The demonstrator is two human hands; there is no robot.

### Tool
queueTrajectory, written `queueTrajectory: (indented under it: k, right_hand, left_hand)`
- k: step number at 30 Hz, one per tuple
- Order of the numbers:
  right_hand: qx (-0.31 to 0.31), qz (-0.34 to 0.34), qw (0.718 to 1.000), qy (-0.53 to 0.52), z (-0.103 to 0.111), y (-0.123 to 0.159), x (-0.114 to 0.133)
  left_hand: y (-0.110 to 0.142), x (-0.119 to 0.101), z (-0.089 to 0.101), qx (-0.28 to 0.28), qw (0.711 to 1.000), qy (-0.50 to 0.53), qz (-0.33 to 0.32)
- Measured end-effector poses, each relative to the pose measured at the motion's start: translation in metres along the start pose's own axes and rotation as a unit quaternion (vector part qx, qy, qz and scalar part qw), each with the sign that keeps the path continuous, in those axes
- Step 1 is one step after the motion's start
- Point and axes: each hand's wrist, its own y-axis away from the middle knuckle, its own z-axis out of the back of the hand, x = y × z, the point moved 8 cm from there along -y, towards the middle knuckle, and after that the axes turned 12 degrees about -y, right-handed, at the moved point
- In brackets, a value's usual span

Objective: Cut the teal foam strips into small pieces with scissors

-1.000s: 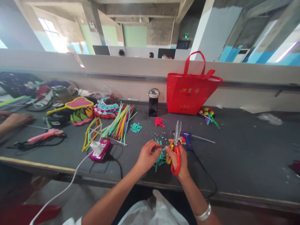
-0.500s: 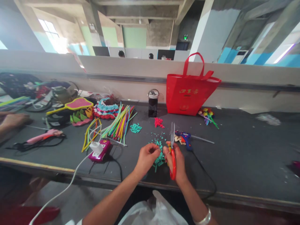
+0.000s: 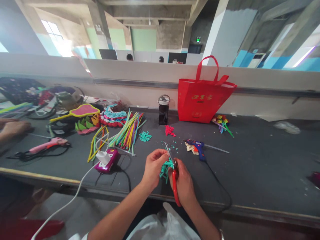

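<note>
At lower centre of the frame my left hand (image 3: 153, 165) pinches a teal fringed piece (image 3: 165, 167), fingers closed on it. My right hand (image 3: 183, 181) grips red-handled scissors (image 3: 174, 176), blades angled up-left against the teal piece. Teal scraps (image 3: 172, 145) lie just above. A blue glue gun (image 3: 198, 147) sits to the right, a magenta power strip (image 3: 107, 159) to the left, and a red tote bag (image 3: 203, 96) stands in the upper middle on the dark workbench (image 3: 262, 160).

Head view, down over workbench (image 3: 250, 173)
</note>
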Motion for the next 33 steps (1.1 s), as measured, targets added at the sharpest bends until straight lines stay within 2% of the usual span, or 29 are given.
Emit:
queueTrajectory:
  k: [7,18,26,33]
  right_hand:
    - [0.003,-0.011,1.000,0.020,0.004,0.001,0.003]
    - [0.002,-0.021,0.996,0.091,0.008,0.001,-0.003]
    - [-0.005,0.006,0.999,0.046,0.007,0.002,-0.007]
    - [-0.012,0.015,0.998,0.058,0.009,0.000,-0.007]
  left_hand:
    - [-0.001,0.008,-0.004,0.035,0.999,0.002,0.032]
    - [-0.002,0.009,-0.006,0.027,0.999,-0.010,0.028]
    - [-0.003,0.009,-0.006,0.023,0.999,-0.017,0.028]
    - [-0.005,0.008,-0.008,0.024,0.999,-0.014,0.015]
